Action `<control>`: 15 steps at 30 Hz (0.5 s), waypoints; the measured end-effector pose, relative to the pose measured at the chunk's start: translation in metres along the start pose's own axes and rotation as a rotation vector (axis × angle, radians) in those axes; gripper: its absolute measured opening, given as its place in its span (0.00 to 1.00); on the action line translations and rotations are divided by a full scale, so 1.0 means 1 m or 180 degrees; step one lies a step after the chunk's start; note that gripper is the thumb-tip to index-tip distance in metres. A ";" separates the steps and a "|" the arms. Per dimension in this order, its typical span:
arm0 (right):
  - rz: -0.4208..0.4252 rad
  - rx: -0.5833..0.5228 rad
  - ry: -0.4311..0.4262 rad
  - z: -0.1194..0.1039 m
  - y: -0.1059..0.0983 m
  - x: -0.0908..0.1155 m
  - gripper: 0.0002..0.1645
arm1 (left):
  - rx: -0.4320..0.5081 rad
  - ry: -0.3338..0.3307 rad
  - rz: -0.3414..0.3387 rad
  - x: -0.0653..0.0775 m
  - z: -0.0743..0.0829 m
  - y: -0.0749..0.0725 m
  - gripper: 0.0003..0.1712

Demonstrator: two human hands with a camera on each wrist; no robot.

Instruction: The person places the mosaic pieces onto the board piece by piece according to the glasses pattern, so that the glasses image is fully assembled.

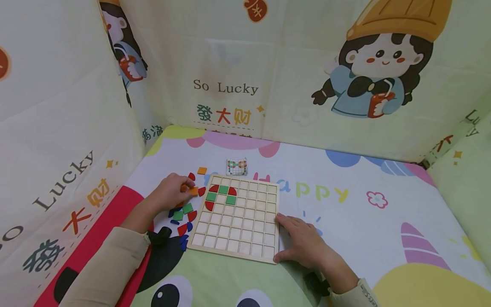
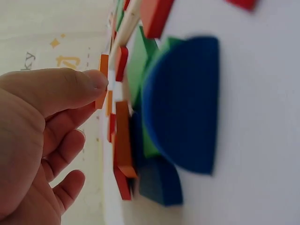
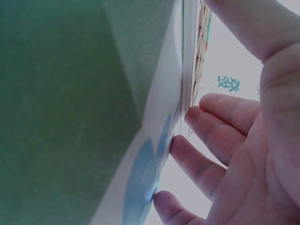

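Note:
My left hand (image 1: 174, 191) pinches an orange square tile (image 2: 101, 80) between thumb and index finger, over the loose pieces left of the wooden grid board (image 1: 245, 257). Near the board's upper left corner, red quarter-round pieces (image 1: 209, 206) and green square tiles (image 1: 231, 200) sit in its cells; the other cells are bare. My right hand (image 1: 307, 243) rests at the board's right edge, thumb by the lower corner and fingers along the side. In the left wrist view, a blue half-round piece (image 2: 185, 105) lies close to the camera, with an orange tile (image 2: 124, 140) beyond it.
Loose green tiles (image 1: 178, 215), red pieces (image 1: 182, 230) and blue pieces (image 1: 183, 244) lie left of the board. An orange tile (image 1: 202, 170) sits farther back. Behind the board is a small pattern card (image 1: 236, 166). Printed cloth walls (image 1: 291, 55) surround the table.

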State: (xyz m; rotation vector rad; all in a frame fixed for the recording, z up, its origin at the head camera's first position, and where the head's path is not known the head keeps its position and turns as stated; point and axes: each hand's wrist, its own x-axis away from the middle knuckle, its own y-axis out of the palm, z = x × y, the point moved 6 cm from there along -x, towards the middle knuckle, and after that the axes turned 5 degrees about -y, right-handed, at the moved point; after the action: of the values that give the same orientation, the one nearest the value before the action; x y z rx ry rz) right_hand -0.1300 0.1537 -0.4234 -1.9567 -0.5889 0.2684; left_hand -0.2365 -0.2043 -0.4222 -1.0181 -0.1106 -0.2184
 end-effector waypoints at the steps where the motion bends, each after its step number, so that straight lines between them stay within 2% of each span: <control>1: -0.0005 0.0007 0.0001 0.000 0.000 0.000 0.64 | 0.0020 0.0012 -0.0005 0.001 0.002 0.000 0.21; 8: -0.0011 0.0004 0.0001 -0.001 -0.002 0.000 0.64 | 0.0009 0.0133 -0.0094 0.004 0.018 0.000 0.19; 15: 0.0008 -0.0007 -0.0003 -0.001 -0.002 0.001 0.64 | -0.0050 0.0249 -0.0191 0.006 0.033 0.008 0.17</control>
State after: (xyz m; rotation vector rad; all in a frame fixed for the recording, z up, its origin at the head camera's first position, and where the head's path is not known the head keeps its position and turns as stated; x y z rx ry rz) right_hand -0.1295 0.1539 -0.4214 -1.9595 -0.5874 0.2703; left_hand -0.2286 -0.1733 -0.4102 -1.0215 -0.0685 -0.3137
